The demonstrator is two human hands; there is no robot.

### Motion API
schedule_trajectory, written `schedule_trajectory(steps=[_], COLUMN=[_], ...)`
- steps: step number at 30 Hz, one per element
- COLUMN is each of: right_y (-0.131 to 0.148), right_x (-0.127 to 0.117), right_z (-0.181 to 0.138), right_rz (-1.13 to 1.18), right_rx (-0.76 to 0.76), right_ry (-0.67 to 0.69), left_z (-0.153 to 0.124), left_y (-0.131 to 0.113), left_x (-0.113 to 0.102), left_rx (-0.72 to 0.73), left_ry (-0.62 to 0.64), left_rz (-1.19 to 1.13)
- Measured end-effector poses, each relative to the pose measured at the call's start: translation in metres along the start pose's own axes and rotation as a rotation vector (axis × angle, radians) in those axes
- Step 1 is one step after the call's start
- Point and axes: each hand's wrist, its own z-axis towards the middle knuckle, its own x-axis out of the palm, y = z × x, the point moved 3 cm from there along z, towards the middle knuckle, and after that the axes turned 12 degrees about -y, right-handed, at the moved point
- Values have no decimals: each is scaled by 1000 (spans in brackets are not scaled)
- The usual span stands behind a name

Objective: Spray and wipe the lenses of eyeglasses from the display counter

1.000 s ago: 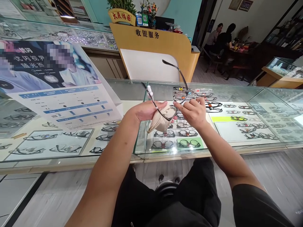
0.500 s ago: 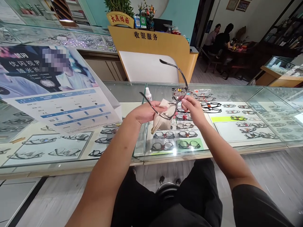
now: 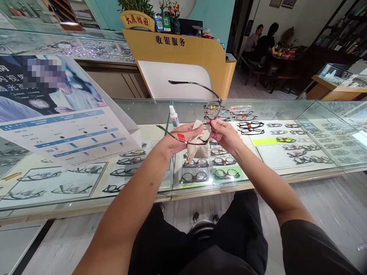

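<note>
I hold a pair of dark thin-framed glasses point(image 3: 210, 110) above the glass counter point(image 3: 258, 179). My left hand point(image 3: 179, 139) is closed on a beige cleaning cloth point(image 3: 197, 141) pressed against one lens. A red tag sits on the temple arm by that hand. My right hand point(image 3: 225, 133) pinches the frame near the bridge, between the lenses. Both temple arms stick out to the left, one high, one low. A small white spray bottle point(image 3: 173, 116) stands on the counter just behind my left hand.
Under the counter glass lie several rows of glasses on trays point(image 3: 226, 173). A large tilted poster point(image 3: 60, 114) leans at the left. A yellow cashier desk point(image 3: 183, 57) stands behind. Two people sit at a table point(image 3: 262, 42) at the far right. My black-clad knees are below.
The glasses have turned so the upper temple arm now points left instead of up. Both hands have drifted slightly left and closer together, and the camera has panned a little to the right.
</note>
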Motion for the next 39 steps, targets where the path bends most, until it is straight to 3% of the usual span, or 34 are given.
schedule_trajectory(steps=[3,8,10,17,25,39], right_y=[0,6,9,7,16,26], right_x=[-3,-13,-15,-4,-4,-15], right_z=[3,8,7,-3,-5,-11], right_rz=[20,5,-13,3,-44,-312], right_rx=[-25,-109,-105,-12,-54,-88], right_ry=[-47,-150,-159,-73,-72,70], left_z=[2,9,9,7,4,-15], left_y=[5,2,-2,-8,-14,-32], left_x=[2,-4,-7,-6,-2,-2], left_rx=[-21,18,56,77,24,326], left_ry=[-51,-291,-328,-220,-162,-21], left_rz=[-67,-168,-214,-167,-72,678])
